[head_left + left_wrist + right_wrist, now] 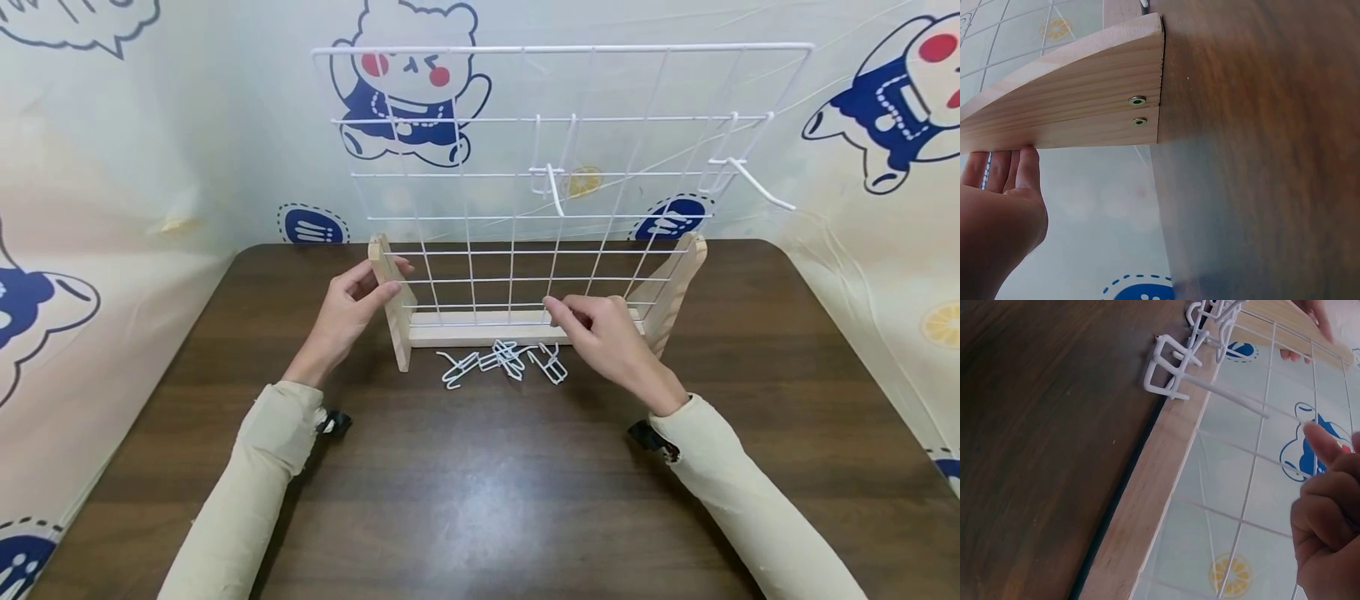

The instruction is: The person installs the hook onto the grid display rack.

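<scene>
A white wire grid rack point(512, 218) stands between two wooden side panels. My left hand point(347, 302) grips the left wooden side panel point(392, 317), fingers reaching round its back edge; in the left wrist view that panel point(1104, 81) shows two metal screws. My right hand point(607, 337) is in front of the grid's lower right, its fingers loosely bent and nothing seen in them. Several white wire hooks point(506, 360) lie in a row before the base. Two more hang on the grid, one hook point(553, 187) near the middle and another hook point(757, 185) at the right.
A wooden base bar point(480, 332) joins the panels at the bottom. The right side panel point(667, 292) stands beside my right hand. All this is on a dark brown table point(480, 483), with a printed cloth point(247, 125) of cartoon bears behind it.
</scene>
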The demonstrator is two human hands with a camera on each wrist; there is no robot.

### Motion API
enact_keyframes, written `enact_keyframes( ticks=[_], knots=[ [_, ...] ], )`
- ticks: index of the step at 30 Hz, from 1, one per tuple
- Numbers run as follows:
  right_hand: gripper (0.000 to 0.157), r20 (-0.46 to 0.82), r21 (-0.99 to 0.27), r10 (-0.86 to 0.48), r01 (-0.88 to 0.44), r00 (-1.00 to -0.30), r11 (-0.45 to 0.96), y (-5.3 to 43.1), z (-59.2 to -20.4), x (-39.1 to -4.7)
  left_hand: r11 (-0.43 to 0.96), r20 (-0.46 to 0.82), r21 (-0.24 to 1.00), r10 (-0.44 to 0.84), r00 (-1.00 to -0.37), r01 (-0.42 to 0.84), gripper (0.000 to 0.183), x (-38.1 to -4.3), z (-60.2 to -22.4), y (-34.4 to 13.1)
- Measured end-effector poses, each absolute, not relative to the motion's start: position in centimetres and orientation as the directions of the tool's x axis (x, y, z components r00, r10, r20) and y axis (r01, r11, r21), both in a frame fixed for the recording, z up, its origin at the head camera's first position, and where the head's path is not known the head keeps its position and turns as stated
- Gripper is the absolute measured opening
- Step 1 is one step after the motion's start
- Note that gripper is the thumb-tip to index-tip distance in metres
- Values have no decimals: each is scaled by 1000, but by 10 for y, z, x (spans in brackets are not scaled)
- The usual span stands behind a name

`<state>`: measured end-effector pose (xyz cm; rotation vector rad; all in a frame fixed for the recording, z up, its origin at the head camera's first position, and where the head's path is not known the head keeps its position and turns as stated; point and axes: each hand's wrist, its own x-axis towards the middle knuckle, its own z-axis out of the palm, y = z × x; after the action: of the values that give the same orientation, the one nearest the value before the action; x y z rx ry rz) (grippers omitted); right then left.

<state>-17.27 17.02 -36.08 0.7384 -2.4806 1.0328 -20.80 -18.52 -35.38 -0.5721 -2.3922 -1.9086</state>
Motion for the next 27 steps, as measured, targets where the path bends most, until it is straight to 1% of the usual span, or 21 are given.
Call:
enact_keyframes(
  ticks=[5, 9, 13, 18, 22, 27],
  knots=[
    [44, 370, -520, -412, -552, -833, 651, 171, -364, -175, 180, 246, 937, 263, -933, 298, 39, -207, -355, -187],
    [37, 296, -488, -457, -543, -839, 683, 172, -367, -177, 172, 248, 939, 267, -931, 299, 39, -207, -354, -187],
    [25, 260, -472, -488, -550, -833, 689, 173, -371, -178, 177, 248, 937, 268, -931, 300, 39, -208, -354, -186],
    [17, 193, -478, -502, -528, -843, 702, 173, -374, -180, 178, 245, 938, 270, -931, 299, 39, -209, -354, -186],
    [16, 170, -483, -510, -522, -843, 703, 173, -377, -181, 177, 241, 939, 268, -933, 294, 40, -209, -355, -186],
    [19, 188, -475, -503, -526, -844, 705, 174, -380, -182, 167, 240, 942, 272, -932, 292, 39, -209, -354, -186]
  ],
)
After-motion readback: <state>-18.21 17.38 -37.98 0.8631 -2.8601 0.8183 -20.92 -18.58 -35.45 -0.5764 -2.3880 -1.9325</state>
